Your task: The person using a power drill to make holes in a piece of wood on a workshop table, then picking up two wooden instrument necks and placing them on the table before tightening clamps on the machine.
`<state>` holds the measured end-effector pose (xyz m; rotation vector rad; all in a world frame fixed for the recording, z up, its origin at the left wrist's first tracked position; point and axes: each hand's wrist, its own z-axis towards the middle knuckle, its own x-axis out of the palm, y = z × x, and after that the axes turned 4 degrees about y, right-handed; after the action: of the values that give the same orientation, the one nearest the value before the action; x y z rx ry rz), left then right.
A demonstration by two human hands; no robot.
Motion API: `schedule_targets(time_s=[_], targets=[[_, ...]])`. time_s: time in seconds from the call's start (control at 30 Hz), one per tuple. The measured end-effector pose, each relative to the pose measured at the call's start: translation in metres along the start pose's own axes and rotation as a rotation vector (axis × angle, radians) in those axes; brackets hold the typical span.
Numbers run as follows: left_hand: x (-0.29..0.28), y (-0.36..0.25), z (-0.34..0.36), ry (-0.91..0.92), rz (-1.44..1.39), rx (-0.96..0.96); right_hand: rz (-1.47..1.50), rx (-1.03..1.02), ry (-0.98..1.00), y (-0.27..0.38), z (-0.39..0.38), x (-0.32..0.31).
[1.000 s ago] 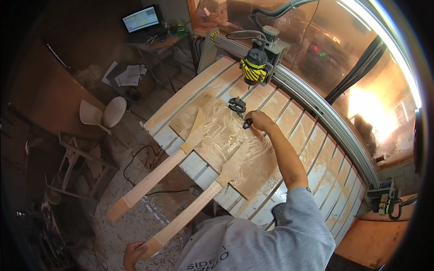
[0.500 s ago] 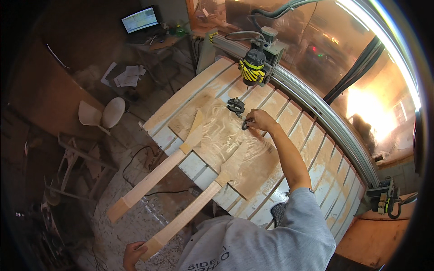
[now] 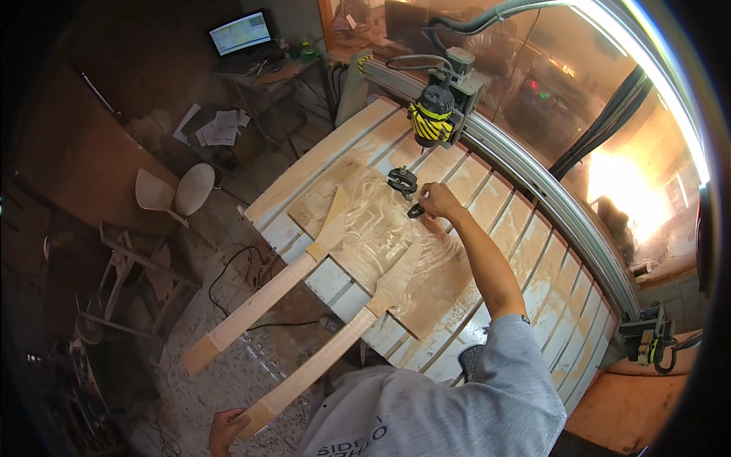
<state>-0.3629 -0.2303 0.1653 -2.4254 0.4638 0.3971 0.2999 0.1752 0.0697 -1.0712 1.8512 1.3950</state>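
My right hand (image 3: 435, 199) pinches the top of a small black clamp piece (image 3: 416, 211) on a routed wooden board (image 3: 365, 217). Just beyond it sits a larger black clamp (image 3: 402, 180) with an upright bolt. My left hand (image 3: 228, 428) grips the end of a long pale wooden neck piece (image 3: 320, 354), whose broad end rests at the board’s near edge. A second neck piece (image 3: 266, 297) lies parallel to its left, jutting off the bed. A spindle (image 3: 431, 114) with yellow-and-black stripes hangs above the clamps, its bit pointing down.
A slotted machine bed (image 3: 560, 305) carries the board, with a metal gantry rail (image 3: 548, 190) along its far side. At the left are a monitor (image 3: 240, 32) on a desk, papers, a white chair (image 3: 194, 188) and a metal frame (image 3: 137, 278). A cable lies across the floor.
My right fingers have shifted slightly at the small clamp piece, showing more of it beneath them. The whole view has moved a little. My left hand stays on the neck piece.
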Motion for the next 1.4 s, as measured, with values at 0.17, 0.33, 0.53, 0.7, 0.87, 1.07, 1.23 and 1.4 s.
schedule_targets(time_s=[0.17, 0.33, 0.53, 0.7, 0.87, 1.07, 1.23, 1.4], targets=[[0.002, -0.013, 0.0, 0.026, 0.019, -0.018, -0.432, -0.038, 0.004, 0.001, -0.026, -0.015], [0.003, -0.006, -0.002, -0.001, 0.054, -0.017, -0.278, -0.136, -0.134, 0.003, -0.047, -0.02], [-0.001, -0.002, 0.004, 0.023, -0.009, 0.015, -0.388, 0.021, 0.079, -0.017, -0.041, -0.019], [0.001, -0.008, -0.001, 0.032, 0.028, 0.008, -0.23, -0.294, -0.25, -0.012, -0.053, -0.01], [-0.002, 0.008, 0.004, 0.02, 0.001, 0.041, -0.576, 0.031, 0.132, 0.008, -0.044, -0.027], [0.0, 0.004, 0.003, 0.009, 0.006, 0.006, -0.225, -0.428, -0.232, 0.002, -0.042, -0.012], [-0.003, 0.008, 0.006, 0.038, -0.011, 0.067, -0.532, -0.487, -0.062, -0.031, -0.01, 0.002], [-0.001, -0.001, 0.003, 0.027, -0.006, 0.003, -0.299, 0.004, -0.01, -0.013, -0.007, 0.007]])
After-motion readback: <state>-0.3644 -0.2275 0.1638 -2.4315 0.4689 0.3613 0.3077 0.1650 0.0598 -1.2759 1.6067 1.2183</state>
